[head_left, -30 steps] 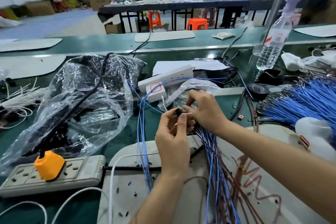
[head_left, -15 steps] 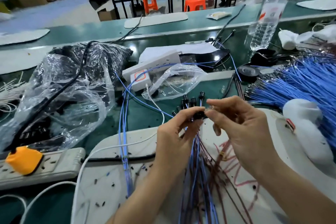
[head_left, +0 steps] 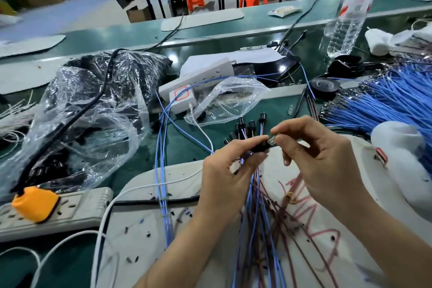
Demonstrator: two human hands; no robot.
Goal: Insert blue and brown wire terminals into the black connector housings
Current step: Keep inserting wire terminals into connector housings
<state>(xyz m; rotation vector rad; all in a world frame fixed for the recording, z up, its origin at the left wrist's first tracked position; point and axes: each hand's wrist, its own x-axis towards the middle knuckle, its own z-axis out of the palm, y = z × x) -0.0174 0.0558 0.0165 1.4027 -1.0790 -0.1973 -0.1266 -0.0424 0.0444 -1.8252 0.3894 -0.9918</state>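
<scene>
Terminal [head_left: 272, 141] meets housing [head_left: 260, 147]
Left hand [head_left: 224, 177] pinches housing, right hand [head_left: 320, 163] pinches terminal; wires [head_left: 257, 229] look light and floppy, so probably best gripped close behind the terminal.

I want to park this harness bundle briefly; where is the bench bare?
Bare: the far green belt left of the white mat; a green strip, crossed by thin blue wires, between the small clear bag and the white pad. Crowded: blue wire pile right, big plastic bag left.
</scene>
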